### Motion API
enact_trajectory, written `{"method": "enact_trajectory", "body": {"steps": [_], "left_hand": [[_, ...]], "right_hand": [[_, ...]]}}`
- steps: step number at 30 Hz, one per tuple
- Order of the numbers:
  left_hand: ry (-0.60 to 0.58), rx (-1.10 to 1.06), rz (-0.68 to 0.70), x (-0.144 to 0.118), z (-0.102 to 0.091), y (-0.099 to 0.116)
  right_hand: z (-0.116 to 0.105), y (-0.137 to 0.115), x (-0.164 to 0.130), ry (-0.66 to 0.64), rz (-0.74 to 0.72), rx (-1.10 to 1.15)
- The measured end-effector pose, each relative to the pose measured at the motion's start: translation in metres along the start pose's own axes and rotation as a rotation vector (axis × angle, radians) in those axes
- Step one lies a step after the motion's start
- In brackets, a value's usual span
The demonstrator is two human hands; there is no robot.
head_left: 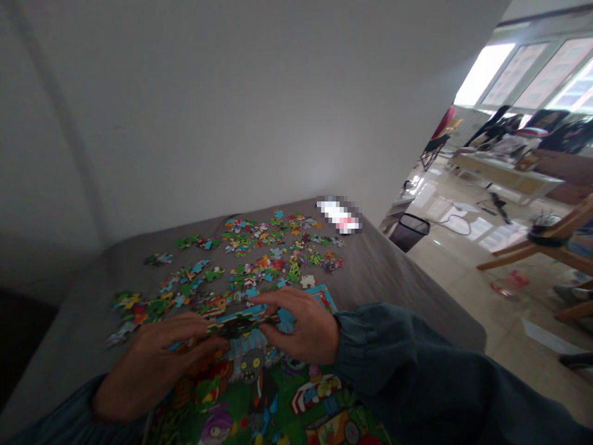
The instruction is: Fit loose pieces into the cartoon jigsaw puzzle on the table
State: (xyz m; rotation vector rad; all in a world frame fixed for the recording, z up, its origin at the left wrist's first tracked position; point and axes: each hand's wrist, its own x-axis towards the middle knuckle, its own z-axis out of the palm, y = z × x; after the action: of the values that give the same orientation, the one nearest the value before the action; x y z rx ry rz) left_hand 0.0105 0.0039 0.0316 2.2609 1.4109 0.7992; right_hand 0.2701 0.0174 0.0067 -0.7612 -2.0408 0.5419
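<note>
Between my two hands, a joined strip of jigsaw puzzle pieces (238, 322) is tilted up off the picture beneath. My left hand (160, 355) pinches its left end, thumb below and fingers above. At the right end, my right hand (303, 324) grips it between thumb and fingers. Below lies a colourful cartoon puzzle picture (259, 395) with a grey zombie figure and green ground; my forearms cover parts of its sides. Many loose jigsaw pieces (269, 266) are scattered just beyond my hands.
The pieces lie on a grey cloth-covered table (370, 278) against a pale wall (231, 111). A phone with a blurred-out screen (339, 215) rests near the far right corner. On the floor to the right stand a black mesh bin (410, 232) and a wooden chair (532, 247).
</note>
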Motion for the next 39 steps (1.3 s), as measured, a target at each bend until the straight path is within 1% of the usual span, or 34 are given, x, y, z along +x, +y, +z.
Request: {"method": "enact_trajectory", "body": {"steps": [2,4,9,15,18,26,32,39], "left_hand": [[-0.028,-0.028,0.044,0.000,0.000,-0.002],[-0.033,-0.035,0.055,0.000,0.000,-0.003],[-0.001,-0.031,0.077,0.002,-0.001,0.002],[0.065,-0.041,0.110,0.003,-0.001,0.009],[0.066,-0.046,0.091,0.003,-0.001,0.009],[0.001,-0.068,0.034,0.002,0.000,0.003],[0.019,-0.089,0.006,0.001,-0.001,0.002],[0.041,-0.086,0.003,0.002,-0.001,0.003]], "right_hand": [[0.000,0.000,0.000,0.007,-0.005,-0.001],[-0.001,-0.001,0.000,0.018,-0.014,-0.002],[-0.001,-0.002,0.000,0.036,-0.033,-0.015],[0.000,-0.001,0.001,0.024,-0.016,-0.037],[-0.001,0.000,0.001,0.029,-0.043,-0.042],[-0.001,0.002,0.001,0.020,-0.124,-0.091],[0.000,0.003,0.001,0.018,-0.155,-0.090],[0.000,0.005,0.001,-0.008,-0.148,-0.097]]}}
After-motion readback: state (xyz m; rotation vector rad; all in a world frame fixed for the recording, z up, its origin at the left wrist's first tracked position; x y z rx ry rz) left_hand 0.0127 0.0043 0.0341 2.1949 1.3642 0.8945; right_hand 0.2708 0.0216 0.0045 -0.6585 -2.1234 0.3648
